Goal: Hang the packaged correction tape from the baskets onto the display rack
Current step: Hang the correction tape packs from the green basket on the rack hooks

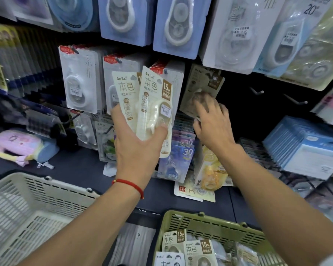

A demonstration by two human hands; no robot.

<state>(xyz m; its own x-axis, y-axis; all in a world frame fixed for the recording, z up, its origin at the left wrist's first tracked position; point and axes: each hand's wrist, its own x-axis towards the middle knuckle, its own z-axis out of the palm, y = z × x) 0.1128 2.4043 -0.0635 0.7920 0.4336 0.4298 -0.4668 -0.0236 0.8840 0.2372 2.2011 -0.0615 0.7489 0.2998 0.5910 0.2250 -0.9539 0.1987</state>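
My left hand (136, 139), with a red string on its wrist, grips two cream packs of correction tape (152, 100) fanned upright in front of the display rack. My right hand (211, 121) reaches up to a brownish pack (198, 83) hanging on a rack hook; its fingers touch the lower part of that pack, and whether they grip it is unclear. More cream packs (192, 248) lie in the green basket (215, 227) at the bottom right. The white basket (46, 191) stands at the bottom left.
The rack holds rows of hanging packs above and to the left. Two bare hooks (258, 91) stick out on the dark panel right of my right hand. Loose packs (208, 177) lean on the shelf below. Blue boxes (304, 148) are stacked at right; a pastel pencil case (19, 146) lies at left.
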